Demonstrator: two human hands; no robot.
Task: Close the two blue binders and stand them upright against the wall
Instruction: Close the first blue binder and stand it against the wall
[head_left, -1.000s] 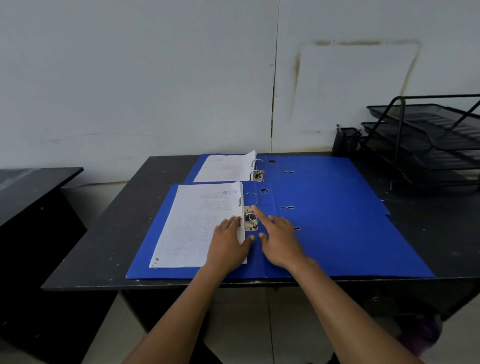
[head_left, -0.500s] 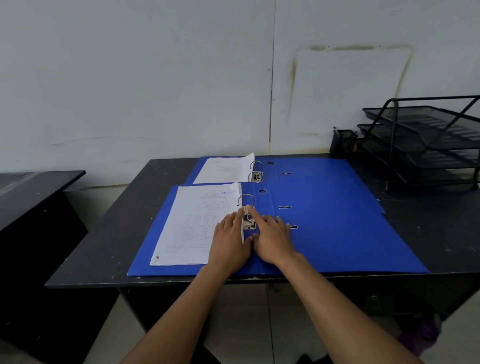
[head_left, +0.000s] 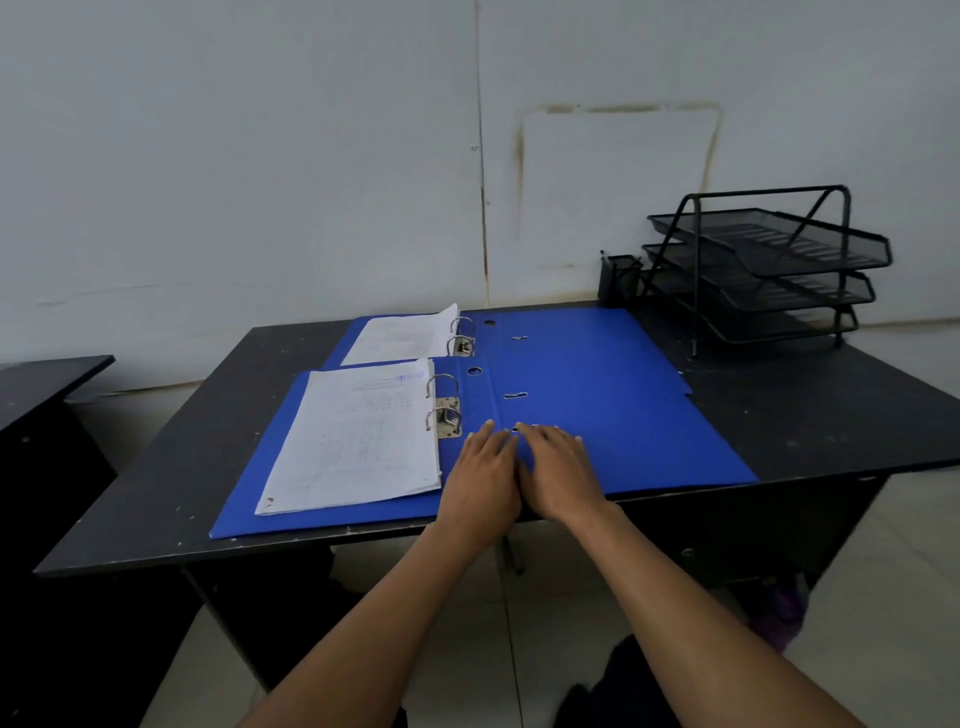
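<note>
Two blue binders lie open and flat on the black desk (head_left: 810, 415). The near binder (head_left: 623, 431) carries a stack of white paper (head_left: 358, 441) on its left half, held by closed metal rings (head_left: 444, 415). The far binder (head_left: 566, 332) lies behind it, partly under it, with its own sheets and rings. My left hand (head_left: 480, 478) rests flat on the near binder's spine, fingers apart, just right of the rings. My right hand (head_left: 561, 473) lies flat beside it on the right cover, touching it. Neither hand grips anything.
A black three-tier mesh tray (head_left: 763, 265) stands at the desk's back right, with a small black pen holder (head_left: 615, 278) to its left. The white wall (head_left: 311, 156) rises directly behind the desk. Another dark desk (head_left: 47, 384) sits to the left.
Both hands have slid right, off the ring mechanism and the paper, onto the near binder's spine and right cover. The rings, open a second ago, now look closed.
</note>
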